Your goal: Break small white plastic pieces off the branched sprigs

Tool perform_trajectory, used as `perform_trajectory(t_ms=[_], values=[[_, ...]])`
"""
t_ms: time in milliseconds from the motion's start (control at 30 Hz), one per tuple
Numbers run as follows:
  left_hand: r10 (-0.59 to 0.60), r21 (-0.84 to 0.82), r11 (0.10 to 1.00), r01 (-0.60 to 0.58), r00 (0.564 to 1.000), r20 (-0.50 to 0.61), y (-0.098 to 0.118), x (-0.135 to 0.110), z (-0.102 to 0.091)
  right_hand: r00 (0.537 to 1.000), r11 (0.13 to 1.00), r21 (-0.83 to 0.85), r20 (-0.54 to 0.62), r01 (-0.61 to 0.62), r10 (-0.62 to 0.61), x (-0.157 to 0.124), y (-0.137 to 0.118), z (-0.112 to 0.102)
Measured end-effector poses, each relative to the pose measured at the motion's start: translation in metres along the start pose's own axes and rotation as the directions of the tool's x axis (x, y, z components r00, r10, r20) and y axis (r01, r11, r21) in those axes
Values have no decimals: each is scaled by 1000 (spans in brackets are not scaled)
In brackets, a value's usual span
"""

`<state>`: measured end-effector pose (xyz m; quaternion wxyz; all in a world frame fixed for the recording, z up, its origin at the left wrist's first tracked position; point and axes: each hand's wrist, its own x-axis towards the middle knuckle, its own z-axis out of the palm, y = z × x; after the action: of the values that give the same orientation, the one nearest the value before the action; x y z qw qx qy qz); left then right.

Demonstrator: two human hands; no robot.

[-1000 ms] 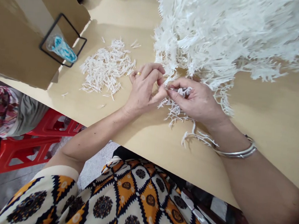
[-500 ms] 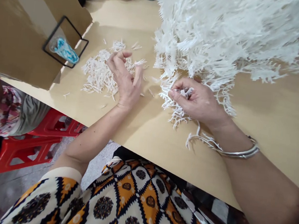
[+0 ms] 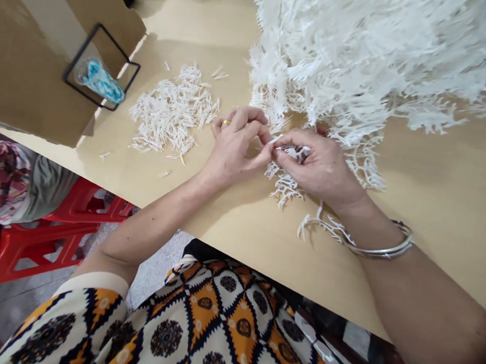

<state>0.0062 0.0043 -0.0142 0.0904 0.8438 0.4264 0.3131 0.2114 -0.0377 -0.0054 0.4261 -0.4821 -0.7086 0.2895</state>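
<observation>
My right hand (image 3: 322, 163) is closed around some white branched plastic strands (image 3: 286, 189), whose ends hang out below the fingers onto the table. Thumb and fingers of my left hand (image 3: 238, 148) pinch together at a thin white piece (image 3: 275, 139), right against the right fingertips. Whether that piece is still joined to the strands cannot be made out. To the left lies a small pile of short white slivers (image 3: 173, 112). Behind my right hand a large heap of the same white branched plastic (image 3: 362, 57) covers the table. One loose strand (image 3: 324, 225) lies by my right wrist.
A cardboard box (image 3: 34, 59) stands at the left, with a black wire frame (image 3: 132, 75) and a clear cup holding something blue and white (image 3: 103, 84) against it. Red stools (image 3: 35, 250) and part of another person are beyond the table's near-left edge.
My left hand has moved right, from over the sliver pile to my right fingertips, and its spread fingers have closed into a pinch. My right hand stays nearly in place.
</observation>
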Motion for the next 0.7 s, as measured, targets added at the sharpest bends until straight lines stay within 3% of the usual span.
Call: perform_trajectory(t_ms=[233, 400, 533, 600, 633, 700], values=[[-116, 65, 991, 118, 992, -41, 10, 0, -3, 995, 997, -21, 62, 80, -78, 4, 5, 2], [-138, -5, 990, 139, 975, -174, 13, 0, 3, 992, 996, 40, 97, 82, -86, 11, -4, 3], [-151, -152, 983, 103, 923, -353, -21, 6, 0, 984, 995, -27, 155, 92, -87, 7, -6, -1], [-255, -229, 960, 161, 844, -472, -42, 10, -5, 982, 994, -65, 174, 90, -77, 2, -4, -3], [-284, -253, 951, 175, 818, -500, -51, 11, -7, 984, 995, -65, 169, 73, -62, 0, -2, -3], [-296, -285, 944, 167, 808, -509, -60, 12, -9, 991, 999, -38, 131, 18, -13, -1, 0, -4]])
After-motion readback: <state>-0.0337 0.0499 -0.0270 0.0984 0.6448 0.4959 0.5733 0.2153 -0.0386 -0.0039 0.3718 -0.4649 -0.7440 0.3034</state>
